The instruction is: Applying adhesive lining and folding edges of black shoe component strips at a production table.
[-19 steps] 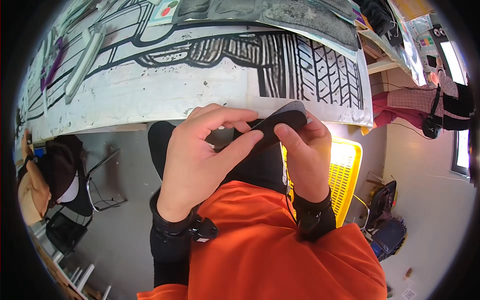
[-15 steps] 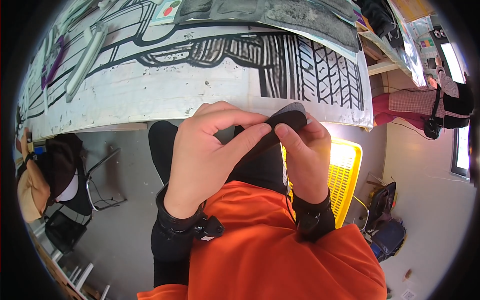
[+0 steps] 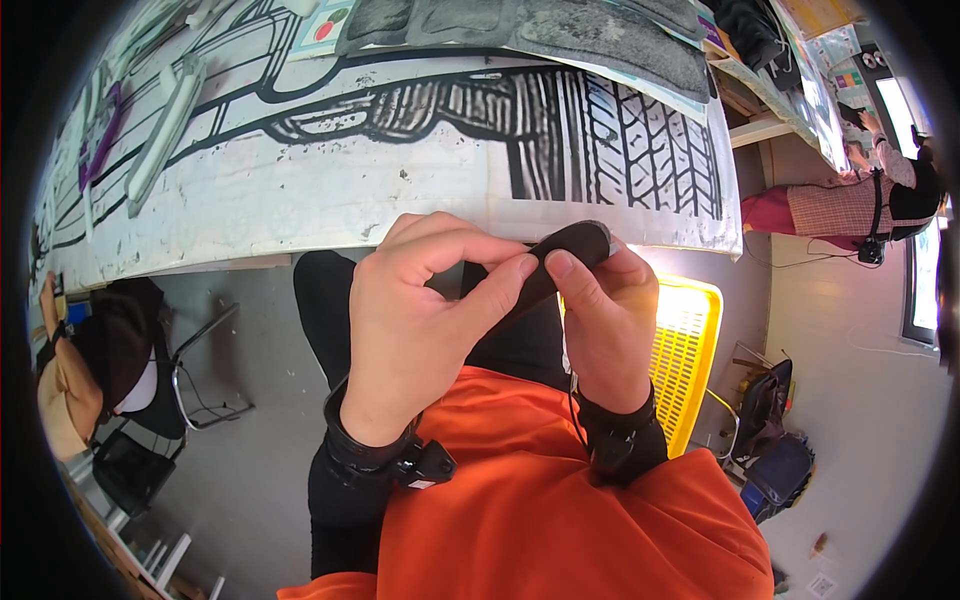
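Note:
Between my hands, just in front of the table edge, is a dark, flat, bendable piece [image 3: 577, 241] with a rounded end, black on its face and grey along its rim. My left hand [image 3: 425, 310] pinches its left side between thumb and fingers. My right hand [image 3: 607, 315] grips the other side, thumb pressed on the black face and fingers behind. The piece's lower part is hidden by my hands, and its exact kind does not show.
The white table [image 3: 420, 190] has black line drawings on its cover. Fuzzy grey pieces [image 3: 610, 55] lie at its far side; pale long objects [image 3: 165, 135] lie at left. A yellow basket [image 3: 690, 350] stands right of my lap. Other people [image 3: 850, 210] are at both sides.
The rounded end of the dark piece is curled over a little more, so less of its grey side shows. Both hands keep their hold in nearly the same place.

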Motion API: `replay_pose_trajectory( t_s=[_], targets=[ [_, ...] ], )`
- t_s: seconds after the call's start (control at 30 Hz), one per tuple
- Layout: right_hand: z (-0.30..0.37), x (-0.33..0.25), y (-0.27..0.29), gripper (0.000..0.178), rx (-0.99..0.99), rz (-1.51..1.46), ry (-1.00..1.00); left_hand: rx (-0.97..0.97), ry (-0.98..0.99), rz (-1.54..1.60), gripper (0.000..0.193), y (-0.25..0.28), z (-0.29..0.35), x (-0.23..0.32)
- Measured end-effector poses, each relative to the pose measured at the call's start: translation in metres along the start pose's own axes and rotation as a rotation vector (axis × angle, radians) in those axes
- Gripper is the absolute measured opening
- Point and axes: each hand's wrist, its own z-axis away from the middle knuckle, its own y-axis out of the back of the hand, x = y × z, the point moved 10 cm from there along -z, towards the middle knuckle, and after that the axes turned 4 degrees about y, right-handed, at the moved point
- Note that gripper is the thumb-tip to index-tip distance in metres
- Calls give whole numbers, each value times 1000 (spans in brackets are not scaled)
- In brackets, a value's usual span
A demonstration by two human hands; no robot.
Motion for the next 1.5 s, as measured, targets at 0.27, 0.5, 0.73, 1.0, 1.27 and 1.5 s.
replay_pose_trajectory(
  t_s=[0.27, 0.5, 0.73, 1.0, 1.27, 1.5],
  targets=[
    [-2, 3, -1, 17, 37, -61, -19, 75, -37, 12, 10, 1, 1, 2],
    [-8, 2, -8, 16, -38, 76, -56, -8, 162, 374, 21, 0, -2, -27],
    [-9, -1, -15, 14, -66, 169, 24, -152, 248, 379, 22, -1, -12, -23],
    [-9, 1, -13, 17, -95, 236, 55, -127, 227, 351, 18, -3, -14, -19],
    [-10, -1, -12, 16, -85, 211, 31, -48, 91, 181, 16, 2, -14, -5],
    [-10, 4, -9, 15, -58, 180, 55, -16, 107, 224, 13, -2, -14, -6]
  ],
)
